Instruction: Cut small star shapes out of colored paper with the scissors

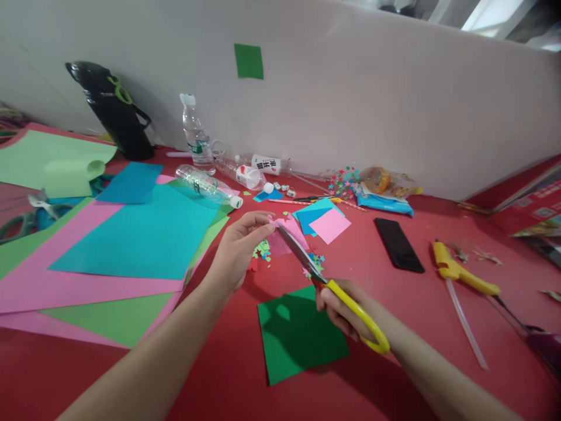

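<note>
My right hand [344, 310] is closed round the yellow handles of a pair of scissors [324, 280], whose blades point up and left. My left hand [239, 248] pinches a small piece of pink paper [287, 234] at its left edge, and the blade tips meet that paper. Small coloured paper scraps [263, 250] lie on the red table [416, 327] under the hands. A dark green paper square [300, 333] lies flat just below the scissors.
Large blue, pink and green sheets [140, 240] are spread at left. Plastic bottles [197, 140] and a black flask [116, 111] stand by the wall. A black phone [398, 244] and a yellow glue gun [460, 272] lie at right. Another pair of scissors [26, 219] lies far left.
</note>
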The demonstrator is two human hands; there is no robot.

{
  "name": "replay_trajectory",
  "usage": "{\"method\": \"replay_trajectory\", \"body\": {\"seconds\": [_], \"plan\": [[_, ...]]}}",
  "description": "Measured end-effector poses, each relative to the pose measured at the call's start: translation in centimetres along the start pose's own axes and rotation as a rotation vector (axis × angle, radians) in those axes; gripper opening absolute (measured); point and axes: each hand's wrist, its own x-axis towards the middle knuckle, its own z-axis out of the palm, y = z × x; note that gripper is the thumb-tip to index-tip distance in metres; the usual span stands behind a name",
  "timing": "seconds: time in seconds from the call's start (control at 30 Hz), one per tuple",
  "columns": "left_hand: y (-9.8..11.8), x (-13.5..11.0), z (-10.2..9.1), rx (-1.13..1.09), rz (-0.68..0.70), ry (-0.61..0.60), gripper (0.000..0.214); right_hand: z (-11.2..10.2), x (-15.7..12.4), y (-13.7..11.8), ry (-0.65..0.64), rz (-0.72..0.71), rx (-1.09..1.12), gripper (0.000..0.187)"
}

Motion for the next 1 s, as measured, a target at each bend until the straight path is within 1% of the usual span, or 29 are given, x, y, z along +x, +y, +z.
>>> {"method": "replay_trajectory", "body": {"seconds": [0.13,0.23,0.4,0.5,0.63,0.77,0.9,1.0], "plan": [[-0.10,-0.03,0.16,-0.021,-0.006,0.013,0.007,0.00,0.04,-0.16,-0.018,-0.004,-0.035,0.059],[-0.05,-0.06,0.17,0.004,-0.005,0.014,0.006,-0.01,0.03,-0.43,-0.013,0.023,-0.056,0.059],[0.05,-0.13,0.12,0.036,-0.022,0.023,0.009,0.05,-0.05,-0.75,0.010,0.065,-0.048,0.053],[0.06,-0.09,0.15,0.057,-0.015,0.032,0.010,0.06,0.00,-0.71,0.008,0.052,-0.029,0.048],[0.07,-0.06,0.18,0.063,-0.019,0.035,0.010,0.01,0.08,-0.75,0.012,0.053,-0.030,0.045],[0.05,-0.04,0.14,0.038,-0.022,0.023,0.009,0.04,0.03,-0.89,0.021,0.079,-0.021,0.048],[0.02,-0.02,0.12,0.029,-0.026,0.019,0.008,0.09,-0.04,-0.65,0.025,0.050,0.006,0.054],[0.03,-0.01,0.05,0.050,-0.018,0.013,0.009,-0.03,-0.14,-0.50,0.041,0.036,0.024,0.054]]}}
